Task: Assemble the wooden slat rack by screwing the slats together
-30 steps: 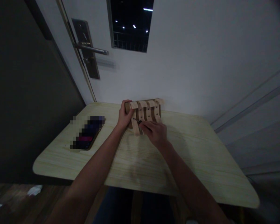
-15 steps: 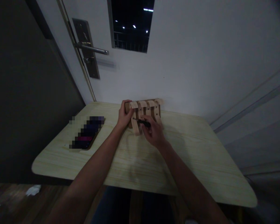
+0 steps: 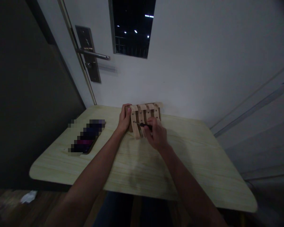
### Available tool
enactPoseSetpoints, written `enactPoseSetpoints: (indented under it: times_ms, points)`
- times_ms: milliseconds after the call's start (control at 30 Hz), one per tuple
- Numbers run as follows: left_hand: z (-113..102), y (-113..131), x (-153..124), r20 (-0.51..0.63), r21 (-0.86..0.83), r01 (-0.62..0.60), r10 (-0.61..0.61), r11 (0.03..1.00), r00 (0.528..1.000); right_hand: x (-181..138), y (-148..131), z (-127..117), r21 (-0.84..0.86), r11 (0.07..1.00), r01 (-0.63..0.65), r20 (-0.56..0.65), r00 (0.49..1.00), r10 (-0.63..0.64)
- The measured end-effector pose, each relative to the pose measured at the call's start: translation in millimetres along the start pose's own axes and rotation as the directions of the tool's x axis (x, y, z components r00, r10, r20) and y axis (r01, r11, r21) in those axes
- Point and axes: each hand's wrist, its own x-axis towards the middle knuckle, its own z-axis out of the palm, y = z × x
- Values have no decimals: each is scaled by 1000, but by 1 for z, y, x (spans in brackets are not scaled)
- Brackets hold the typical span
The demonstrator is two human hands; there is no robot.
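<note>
A wooden rack with several curved slats stands near the back edge of the table, with small dark holes or screw heads along the slats. My left hand is closed around its left side, the thumb at the upper left edge. In my right hand is a small screwdriver with a black handle and thin metal shaft. The shaft points left, and its tip is at the lower dark spot on the leftmost slat. My right hand hides the lower part of the slats on the right.
A phone, partly pixelated, lies on the left of the pale wood-grain table. Behind the table stands a white door with a metal handle and a dark window. White crumpled paper lies on the floor.
My left thumb has slid from the front of the leftmost slat up to the rack's edge. The screwdriver stays at the same slat. The whole view has shifted slightly.
</note>
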Motion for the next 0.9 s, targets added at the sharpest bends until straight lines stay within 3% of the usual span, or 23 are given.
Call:
enactPoseSetpoints:
  times_ms: [200, 567, 700, 900]
  points:
    - [0, 2, 0, -6, 44, -24, 25, 999, 1000, 0, 0, 1, 51, 991, 122, 4, 992, -123]
    - [-1, 8, -2, 22, 43, -24, 23, 999, 999, -4, -1, 8, -152, 988, -4, -84, 996, -9]
    - [0, 8, -3, 22, 47, -36, 35, 998, 999, -4, 0, 9, -65, 997, -34, -88, 996, 28]
    - [1, 9, -2, 12, 63, -44, 43, 997, 999, -3, -3, 3, 54, 998, 31, 47, 998, -33]
